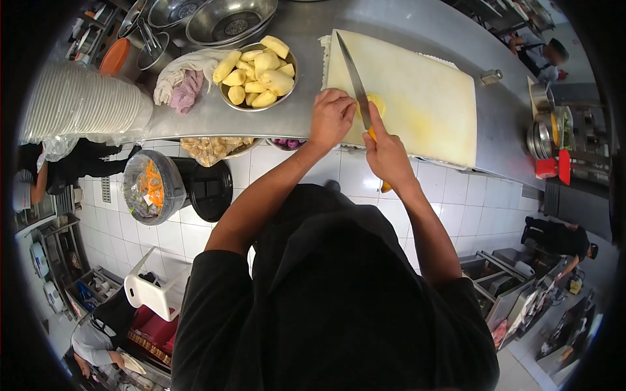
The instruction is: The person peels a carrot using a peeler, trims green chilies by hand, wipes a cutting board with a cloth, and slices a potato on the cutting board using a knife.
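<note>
A long knife (pixel 355 81) is gripped in the right hand (pixel 387 153), closed round its yellow handle at the near edge of the cutting board (pixel 424 104), with the blade laid away from the body across the board's left part. A peeled yellow potato piece (pixel 376 104) is lying on the board just right of the blade, and it is steadied by the left hand (pixel 331 117), whose fingers are curled down beside the blade; how much of the piece is covered by that hand cannot be told. The board is set on a steel counter (pixel 215 117), its near edge close to the counter's front lip, and most of its right half is left bare. Just left of the board, a metal bowl (pixel 257 104) heaped with peeled potatoes (pixel 264 72) is placed, and a bunched cloth (pixel 182 81) is seen beside that. Empty steel bowls (pixel 228 23) are stacked further back. Below the counter edge, a lined bin (pixel 153 186) with scraps stands on the tiled floor (pixel 365 189). Other people are seen well apart at the margins of the view.
</note>
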{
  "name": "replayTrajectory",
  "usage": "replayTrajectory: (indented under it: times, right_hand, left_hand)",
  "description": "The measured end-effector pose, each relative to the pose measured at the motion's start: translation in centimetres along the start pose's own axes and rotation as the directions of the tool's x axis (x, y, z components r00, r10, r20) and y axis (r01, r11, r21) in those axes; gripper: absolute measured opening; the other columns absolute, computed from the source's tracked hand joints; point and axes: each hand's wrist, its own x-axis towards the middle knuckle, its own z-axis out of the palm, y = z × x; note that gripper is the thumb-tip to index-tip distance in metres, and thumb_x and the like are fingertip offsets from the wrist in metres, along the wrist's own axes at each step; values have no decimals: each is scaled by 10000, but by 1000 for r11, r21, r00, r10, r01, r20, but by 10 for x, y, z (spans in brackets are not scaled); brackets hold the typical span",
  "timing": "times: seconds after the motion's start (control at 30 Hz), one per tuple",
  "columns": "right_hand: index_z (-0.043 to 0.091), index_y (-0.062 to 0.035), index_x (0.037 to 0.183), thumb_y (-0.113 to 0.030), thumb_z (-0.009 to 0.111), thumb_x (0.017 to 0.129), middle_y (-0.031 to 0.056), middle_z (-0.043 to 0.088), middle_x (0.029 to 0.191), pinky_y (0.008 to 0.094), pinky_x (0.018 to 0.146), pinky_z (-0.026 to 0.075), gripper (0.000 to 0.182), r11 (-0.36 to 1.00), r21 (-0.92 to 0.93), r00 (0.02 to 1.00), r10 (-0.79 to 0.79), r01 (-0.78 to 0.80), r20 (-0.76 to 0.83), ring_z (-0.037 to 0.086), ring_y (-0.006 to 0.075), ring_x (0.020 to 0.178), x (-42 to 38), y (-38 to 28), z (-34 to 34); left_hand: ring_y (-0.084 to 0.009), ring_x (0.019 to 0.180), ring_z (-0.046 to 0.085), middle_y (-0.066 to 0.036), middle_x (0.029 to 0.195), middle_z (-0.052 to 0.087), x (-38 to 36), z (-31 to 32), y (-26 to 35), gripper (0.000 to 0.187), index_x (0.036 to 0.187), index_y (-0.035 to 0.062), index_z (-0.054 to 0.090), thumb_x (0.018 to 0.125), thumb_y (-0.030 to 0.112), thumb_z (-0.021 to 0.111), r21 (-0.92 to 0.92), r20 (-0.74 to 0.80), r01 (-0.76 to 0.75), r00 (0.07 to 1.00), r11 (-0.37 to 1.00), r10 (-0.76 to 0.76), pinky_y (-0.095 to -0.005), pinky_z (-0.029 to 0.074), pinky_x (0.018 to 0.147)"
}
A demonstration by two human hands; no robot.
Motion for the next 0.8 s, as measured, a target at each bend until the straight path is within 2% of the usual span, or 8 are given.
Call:
replayTrajectory:
  times: [0.2, 0.3, 0.4, 0.5, 0.6, 0.8]
  right_hand:
    - [188, -110, 1505, -94, 493, 921, 281, 614, 705, 527, 701, 467, 659, 1000, 2, 1000, 6, -6, -3, 607, 469, 693, 2, -1, 1]
    - [177, -151, 1521, -125, 502, 934, 278, 618, 733, 511, 700, 455, 671, 999, -28, 999, 41, -41, 6, 600, 467, 697, 7, 6, 11]
    - [178, -158, 1522, -127, 506, 934, 277, 621, 744, 495, 701, 460, 675, 998, -4, 998, 60, -60, 20, 601, 461, 694, 9, 8, 10]
    - [188, -165, 1521, -132, 510, 935, 275, 621, 750, 475, 705, 464, 669, 999, 38, 1000, -8, 8, 7, 603, 449, 686, 9, 12, 8]
    - [202, -167, 1519, -135, 510, 938, 271, 621, 752, 462, 707, 464, 659, 998, 29, 998, 54, -55, 19, 605, 437, 684, 5, 6, 3]
    - [212, -161, 1517, -134, 504, 942, 268, 616, 740, 457, 705, 464, 645, 997, 47, 998, 57, -58, 9, 604, 430, 678, 6, 9, 8]
  left_hand:
    - [-250, 885, 582, -46, 845, 630, 0, 0, -1, 48, 786, 51, 710, 744, 52, 688, -3, -8, -1, 1000, 1000, 1, -372, 440, 816]
    - [-251, 876, 584, -48, 845, 632, -4, 3, -5, 49, 781, 51, 709, 735, 48, 690, 12, -3, -11, 1000, 1000, 11, -374, 442, 810]
    - [-251, 868, 583, -48, 845, 633, -2, 3, -6, 50, 775, 53, 709, 729, 47, 691, 20, -27, -27, 999, 999, 27, -376, 441, 800]
    - [-251, 864, 581, -44, 843, 632, 0, 4, -4, 50, 771, 57, 711, 725, 49, 692, 13, -32, -38, 999, 999, 38, -376, 439, 787]
    - [-249, 865, 579, -40, 843, 630, 0, 2, -3, 55, 773, 59, 713, 723, 51, 692, 18, -27, -40, 999, 999, 41, -375, 436, 778]
    - [-243, 863, 572, -34, 838, 622, 1, 3, -1, 60, 788, 70, 716, 730, 64, 699, 18, -45, -31, 998, 999, 32, -376, 428, 775]
